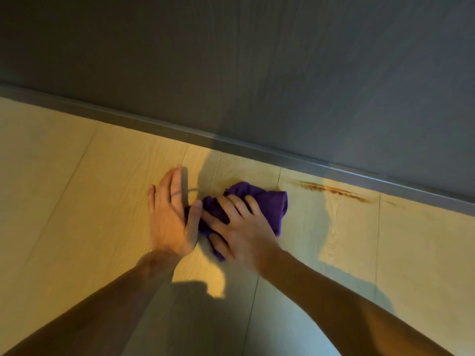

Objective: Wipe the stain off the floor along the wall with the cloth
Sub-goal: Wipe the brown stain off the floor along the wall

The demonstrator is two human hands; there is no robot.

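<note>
Pale plank floor (77, 201) meets a dark grey wall (231, 60). Near that edge the right hand (241, 232) grips a bunched purple cloth (272, 204). The left hand (169, 217) lies flat beside it, thumb touching. A brown streaky stain (334, 190) lies right of the cloth, along the skirting (257, 147).

Plain deep purple on the cloth (272, 204). Rusty orange-brown for the stain (334, 190), far right: thin broken streaks, darkest at the core. Pale beige wood-grain on the floor (77, 188), with thin dark plank seams; glows warm yellow at left, turns cool grey-green under shadow near and right. Dark grey with faint vertical grain on the wall (231, 60). Lighter plain grey along the skirting (154, 127).
</note>
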